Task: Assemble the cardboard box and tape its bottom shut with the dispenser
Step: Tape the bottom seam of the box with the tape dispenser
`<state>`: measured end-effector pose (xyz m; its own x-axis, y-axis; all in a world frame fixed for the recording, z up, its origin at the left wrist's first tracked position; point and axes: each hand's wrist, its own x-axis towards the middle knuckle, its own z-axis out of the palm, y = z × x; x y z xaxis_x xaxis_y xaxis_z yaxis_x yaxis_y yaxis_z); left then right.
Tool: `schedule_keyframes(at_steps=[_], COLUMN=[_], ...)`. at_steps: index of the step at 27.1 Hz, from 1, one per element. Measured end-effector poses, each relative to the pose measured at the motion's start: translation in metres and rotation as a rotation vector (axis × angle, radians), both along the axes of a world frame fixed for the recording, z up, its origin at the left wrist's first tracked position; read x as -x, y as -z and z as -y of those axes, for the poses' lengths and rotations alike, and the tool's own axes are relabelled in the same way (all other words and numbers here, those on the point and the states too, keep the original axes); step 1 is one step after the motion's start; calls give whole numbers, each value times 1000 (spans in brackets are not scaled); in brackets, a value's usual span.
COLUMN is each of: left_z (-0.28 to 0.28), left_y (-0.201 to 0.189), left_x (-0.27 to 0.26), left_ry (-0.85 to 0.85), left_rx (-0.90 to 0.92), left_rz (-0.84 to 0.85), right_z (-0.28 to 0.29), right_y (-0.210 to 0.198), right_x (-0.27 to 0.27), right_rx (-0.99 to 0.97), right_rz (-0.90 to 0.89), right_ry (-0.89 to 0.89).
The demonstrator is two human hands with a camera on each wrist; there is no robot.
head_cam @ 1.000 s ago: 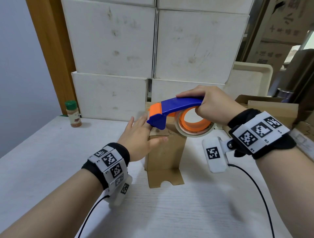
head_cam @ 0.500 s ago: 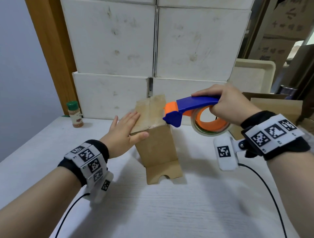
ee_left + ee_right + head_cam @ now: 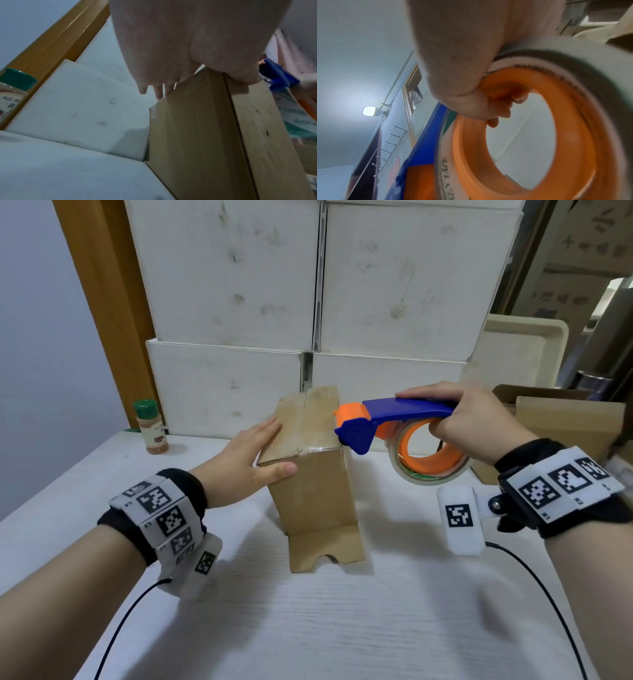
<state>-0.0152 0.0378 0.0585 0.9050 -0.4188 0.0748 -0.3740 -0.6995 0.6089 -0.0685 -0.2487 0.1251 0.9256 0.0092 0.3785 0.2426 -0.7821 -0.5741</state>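
At the far left of the white table (image 3: 85, 484), against a wooden post (image 3: 102, 302), stands a small spice jar (image 3: 151, 428) with a green cap and reddish-brown powder inside. Next comes the left hand (image 3: 246, 463): its grip is spread, straight fingers lying flat on the box's left top flap and the thumb pressed against the near face just under the top edge. The cardboard box (image 3: 315, 491) stands tall near the middle of the table, its folded end up and leaning slightly; a lower flap with a cut-out notch juts toward the camera at its foot. Clear tape appears to run along the top seam and over the near edge, though the sheen makes its extent hard to judge, and what the box contains is hidden. Just right of the box's top right corner, the blue and orange tape dispenser (image 3: 383, 419) hangs in the air with its nose touching or nearly touching that corner. The right hand (image 3: 476, 419) holds it, grip curled round the handle with fingers through the orange core of the tape roll (image 3: 428, 463). Behind are stacked white cartons (image 3: 394, 285), and at far right an open brown carton (image 3: 565, 422) whose contents are out of sight.
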Motion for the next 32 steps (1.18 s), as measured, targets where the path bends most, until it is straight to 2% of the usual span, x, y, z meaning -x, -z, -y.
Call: schedule_keyframes(at_steps=[3,9,12,18,23,32], left_z=[-1,22,43,66,73,74], left_y=[-15,-34,-35,-19,-17,-16], left_x=[-1,15,18,14,14,14], left_ry=[-24,113,50,-5,2,-15], left_rx=[9,77,113,-335,-423,-451], left_rz=[35,79,105,237,237,199], right_z=[0,1,3,6,13,28], right_y=[6,13,14,20,28,53], right_x=[-1,4,5,5,7,16], right_rx=[-27,-94,-100,-67,-92,-144], right_rz=[-14,-37,-33,-47,-43,-16], right_ry=[-2,8,5,-4,5,19])
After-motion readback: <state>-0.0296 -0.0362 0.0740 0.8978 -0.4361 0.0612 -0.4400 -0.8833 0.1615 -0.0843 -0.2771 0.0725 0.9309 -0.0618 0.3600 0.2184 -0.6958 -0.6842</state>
